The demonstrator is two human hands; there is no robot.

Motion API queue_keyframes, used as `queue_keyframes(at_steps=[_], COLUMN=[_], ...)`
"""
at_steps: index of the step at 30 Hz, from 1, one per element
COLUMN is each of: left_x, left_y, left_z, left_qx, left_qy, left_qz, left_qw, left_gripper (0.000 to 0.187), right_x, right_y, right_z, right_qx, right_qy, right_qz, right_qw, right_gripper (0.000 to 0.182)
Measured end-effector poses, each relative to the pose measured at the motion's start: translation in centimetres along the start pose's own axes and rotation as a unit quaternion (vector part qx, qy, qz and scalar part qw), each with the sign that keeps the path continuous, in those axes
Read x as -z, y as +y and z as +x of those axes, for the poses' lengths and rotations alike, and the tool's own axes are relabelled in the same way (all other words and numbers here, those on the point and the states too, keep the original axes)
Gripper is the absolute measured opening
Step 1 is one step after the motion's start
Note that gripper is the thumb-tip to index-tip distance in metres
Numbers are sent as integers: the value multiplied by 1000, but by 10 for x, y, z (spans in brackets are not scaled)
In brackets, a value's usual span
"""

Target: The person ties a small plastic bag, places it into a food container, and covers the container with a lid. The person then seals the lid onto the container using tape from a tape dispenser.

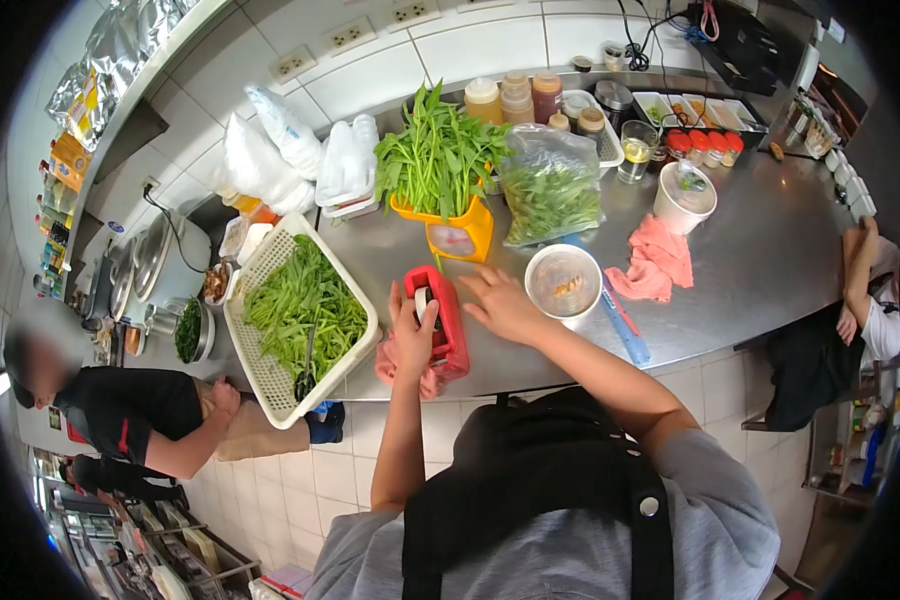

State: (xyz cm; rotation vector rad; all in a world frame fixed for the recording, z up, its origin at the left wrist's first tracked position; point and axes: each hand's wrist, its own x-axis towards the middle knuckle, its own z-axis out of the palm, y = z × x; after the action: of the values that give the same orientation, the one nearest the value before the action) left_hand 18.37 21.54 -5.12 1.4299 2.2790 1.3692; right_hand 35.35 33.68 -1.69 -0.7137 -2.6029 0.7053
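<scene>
A red tape dispenser [452,343] stands near the counter's front edge, with a pale tape roll [422,299] in it. My left hand [410,335] grips the dispenser at its left side, thumb and fingers around the roll. Fingers spread and holding nothing, my right hand [507,306] is just right of the dispenser, over the counter. Beyond it, a yellow container [460,237] holds upright leafy green stalks [435,150]. A clear plastic bag of greens [553,188] lies beside that. Close to my right wrist is a white round tub [564,281] with a clear lid.
Cut greens fill a white basket [366,357] at left, overhanging the edge. A blue knife-like tool [625,330], pink cloth [658,262] and white tub [683,203] lie right. Sauce bottles [515,98] line the back. People stand left [140,415] and right [882,318].
</scene>
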Motion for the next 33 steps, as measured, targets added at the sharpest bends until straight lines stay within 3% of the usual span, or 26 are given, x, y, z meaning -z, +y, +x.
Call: queue_keyframes(at_steps=[1, 3, 6, 8, 10, 11, 14, 16, 19, 22, 26, 33], left_x=[-1, 0, -8, -5, 1, 1, -5, -10, -9, -10, -20, -18], left_y=[1, 4, 2, 12, 22, 22, 19, 14, 5, 3, -1, 12], left_z=[-1, -7, -12, -11, -8, -6, 1, 6, 16, 16, 17, 17], left_qx=[0, 85, 8, 7, 166, 169, 170, 52, 29, 27, 63, 73], left_qy=[0, -11, 19, 26, -80, -76, -70, 7, -16, -6, 12, 49], left_qz=[0, 33, 85, 107, 61, 61, 86, 136, 91, 46, 53, 92], left_qw=[1000, 996, 996, 994, 981, 981, 979, 989, 995, 999, 997, 992], left_gripper=[34, 41, 47, 44, 36, 36, 33, 36, 40, 43, 42, 42], right_x=[-3, -32, -72, -75, -73, -69, -59, -55, -56, -64, -63, -72], right_y=[-7, -4, 0, -2, -6, -8, -8, -8, -3, -1, -2, -5], right_z=[12, 41, 72, 79, 80, 79, 78, 78, 78, 81, 78, 80], right_qx=[-1, 9, 17, 14, -2, 0, -7, 11, -6, -5, -16, -14], right_qy=[-3, 19, 22, 0, -43, -47, -76, -71, -85, -75, -92, -43], right_qz=[97, 136, 183, 190, 191, 191, 155, 138, 154, 162, 170, 143], right_qw=[995, 990, 983, 982, 981, 980, 985, 988, 984, 984, 981, 989], right_gripper=[46, 44, 42, 43, 45, 45, 44, 41, 40, 40, 40, 38])
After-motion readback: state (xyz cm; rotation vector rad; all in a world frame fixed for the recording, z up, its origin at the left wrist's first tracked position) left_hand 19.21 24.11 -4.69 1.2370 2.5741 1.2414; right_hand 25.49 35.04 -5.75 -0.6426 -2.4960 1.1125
